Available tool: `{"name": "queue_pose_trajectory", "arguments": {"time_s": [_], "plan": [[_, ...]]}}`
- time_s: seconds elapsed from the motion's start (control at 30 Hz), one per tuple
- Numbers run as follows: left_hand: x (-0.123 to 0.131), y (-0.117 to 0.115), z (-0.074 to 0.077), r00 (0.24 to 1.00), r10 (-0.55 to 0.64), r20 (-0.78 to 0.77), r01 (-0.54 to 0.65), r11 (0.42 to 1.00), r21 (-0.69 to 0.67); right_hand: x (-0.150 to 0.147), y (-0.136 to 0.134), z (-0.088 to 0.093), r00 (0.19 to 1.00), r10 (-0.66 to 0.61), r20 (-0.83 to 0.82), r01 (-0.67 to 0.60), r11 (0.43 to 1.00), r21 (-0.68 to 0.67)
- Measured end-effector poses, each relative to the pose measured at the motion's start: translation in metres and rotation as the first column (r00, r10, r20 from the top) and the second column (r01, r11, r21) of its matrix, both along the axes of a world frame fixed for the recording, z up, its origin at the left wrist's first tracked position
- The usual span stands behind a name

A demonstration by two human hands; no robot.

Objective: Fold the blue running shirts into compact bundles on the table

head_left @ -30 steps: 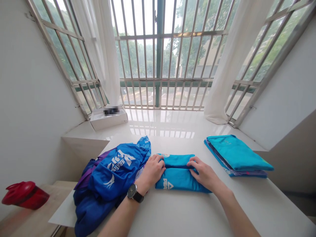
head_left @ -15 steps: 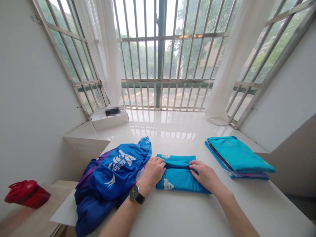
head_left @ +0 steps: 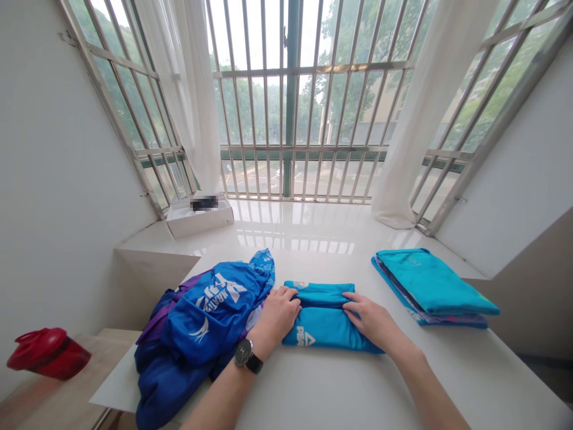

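Garment [head_left: 326, 325], bright blue and folded into a narrow block, lies on the white table [head_left: 322, 394], just below and right of the middle of the frame. A dark crease runs across it from end to end, and white lettering with a triangle marks its lower left corner.

The person's left hand [head_left: 280, 312] rests on its left end, fingers bent and close together, tips on the cloth by the crease. The right hand [head_left: 369, 319] is at the right end, fingers partly curled, tips touching the cloth near the crease. Whether either hand pinches the fabric, one cannot tell. A dark watch [head_left: 244, 353] sits on the left wrist.

Just left of the left hand, a loose heap [head_left: 201, 316] of blue and purple clothes fills the lower left of the table. A stack [head_left: 434, 283] of folded clothes, turquoise on top, lies apart at the right. A white box [head_left: 201, 224] stands left of centre on the sill [head_left: 304, 224], below the barred window [head_left: 290, 107]. A red object [head_left: 49, 353] is at the far lower left.
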State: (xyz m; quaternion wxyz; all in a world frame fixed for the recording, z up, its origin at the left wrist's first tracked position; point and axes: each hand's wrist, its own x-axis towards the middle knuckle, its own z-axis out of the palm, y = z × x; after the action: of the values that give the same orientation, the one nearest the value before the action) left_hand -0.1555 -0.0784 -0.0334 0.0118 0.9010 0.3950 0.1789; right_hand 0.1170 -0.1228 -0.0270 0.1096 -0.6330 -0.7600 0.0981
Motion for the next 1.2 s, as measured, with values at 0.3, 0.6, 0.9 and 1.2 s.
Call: {"name": "queue_pose_trajectory", "arguments": {"time_s": [0.3,0.6,0.9,1.2], "plan": [[0.001,0.000,-0.003,1.000,-0.001,-0.018,0.001,1.000,0.020,-0.001,0.001,-0.005,0.999,0.005,0.034,-0.006,0.999,0.034],[0.002,0.002,-0.005,1.000,-0.005,-0.007,0.006,0.996,0.094,-0.008,0.000,-0.001,0.986,0.018,0.167,-0.035,0.995,0.094],[0.003,0.003,-0.006,1.000,0.007,0.002,-0.007,0.997,0.075,-0.011,-0.002,0.004,0.985,-0.021,0.174,0.004,0.995,0.097],[0.005,0.005,-0.011,0.999,0.015,-0.031,-0.011,0.992,0.127,-0.015,-0.002,0.008,0.985,-0.044,0.170,0.032,0.997,0.074]]}}
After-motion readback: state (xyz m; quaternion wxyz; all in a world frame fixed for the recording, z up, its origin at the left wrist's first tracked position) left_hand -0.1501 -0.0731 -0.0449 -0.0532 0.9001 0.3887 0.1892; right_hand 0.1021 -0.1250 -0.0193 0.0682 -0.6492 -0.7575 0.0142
